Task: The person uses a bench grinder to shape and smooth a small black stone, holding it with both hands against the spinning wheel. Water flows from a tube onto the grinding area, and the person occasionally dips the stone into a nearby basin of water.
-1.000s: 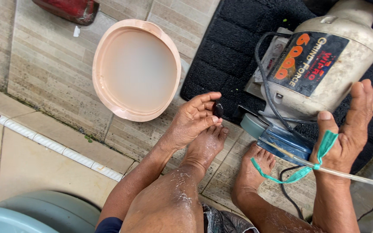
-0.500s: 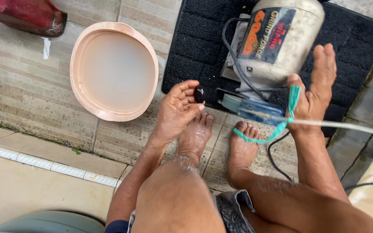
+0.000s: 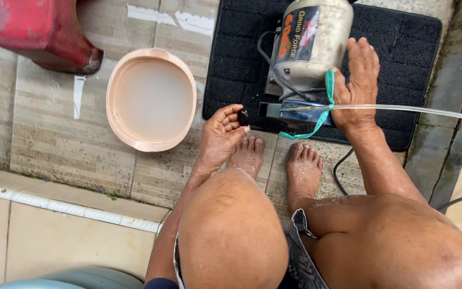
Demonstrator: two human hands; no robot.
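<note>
My left hand [image 3: 222, 132] is palm up and pinches a small dark stone [image 3: 243, 117] between thumb and fingertips, just left of the grinder's front. My right hand [image 3: 357, 85] rests flat against the right side of a cream-coloured bench grinder [image 3: 311, 43] that stands on a black mat [image 3: 402, 48]. A clear thin hose [image 3: 402, 109] runs from the right across that hand to the grinder's front, tied with a green strip [image 3: 327, 101]. My bare feet [image 3: 274, 160] sit below the mat.
A pink oval basin [image 3: 151, 99] of cloudy water stands left of the mat. A red plastic object [image 3: 38, 35] lies at the top left. A black cable [image 3: 343, 171] trails by my right foot. A tiled step edge [image 3: 54, 206] crosses below left.
The view has shifted so the grinder and basin sit lower and more central. My left hand has turned palm up with the stone. My right hand has stayed on the grinder.
</note>
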